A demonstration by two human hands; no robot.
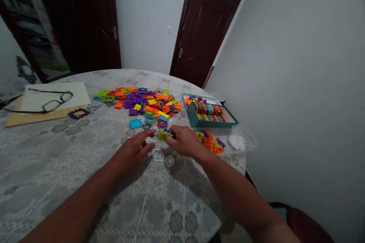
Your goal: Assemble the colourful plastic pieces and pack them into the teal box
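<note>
My left hand (134, 149) rests low on the round table (57, 167), its fingertips on a small clear plastic piece (150, 141). My right hand (185, 141) holds a small green and purple assembly (164, 134) between thumb and fingers. Three more clear square pieces (161, 157) lie on the cloth just below both hands. A big heap of orange, purple, yellow and green building pieces (145, 103) lies beyond the hands.
A teal box (199, 122) of sorted pieces stands at the right. An orange and green cluster (210, 142) and a clear lid (241, 142) lie near the table edge. Glasses (55, 100) rest on papers at the left. A red chair (308, 224) is below right.
</note>
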